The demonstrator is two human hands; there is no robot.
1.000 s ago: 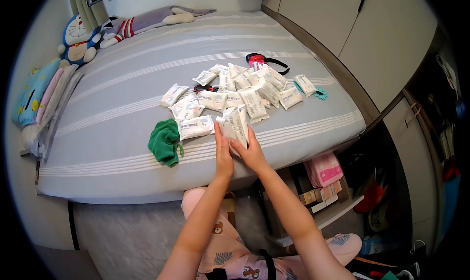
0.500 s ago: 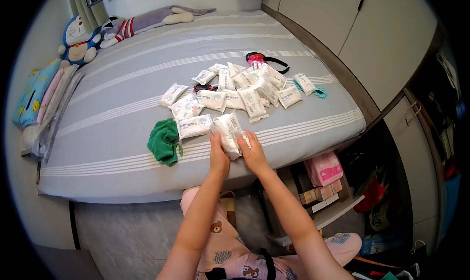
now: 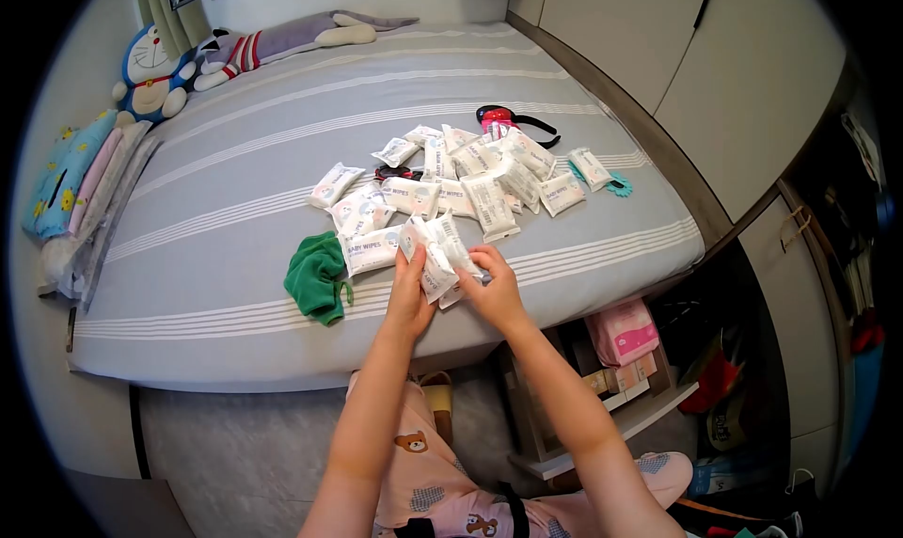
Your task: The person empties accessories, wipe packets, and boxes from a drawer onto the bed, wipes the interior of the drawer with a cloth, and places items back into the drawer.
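Observation:
Between my hands, just above the near edge of the bed, are a few small white packs of baby wipes [image 3: 429, 267]. My left hand [image 3: 410, 292] grips them from the left, thumb across the front pack. On the right side, my right hand [image 3: 491, 284] has its fingers closed on another pack [image 3: 453, 242] of the bunch. How many packs are held is hard to tell, since they overlap. Beyond them lies a loose heap of similar wipes packs [image 3: 489, 204] on the striped sheet. A green cloth [image 3: 318, 273] lies left of my hands.
A black headband with a red and pink ornament [image 3: 499, 119] lies behind the heap, and a teal ring-shaped item [image 3: 618, 184] to its right. Below the bed's right side, an open drawer [image 3: 649, 402] holds a pink package [image 3: 623, 333] and small boxes. Plush toys [image 3: 150, 77] sit at the far left.
The held packs have fanned apart and tilted, with one now facing forward under my left thumb. My right hand has shifted slightly right and its fingers have curled more.

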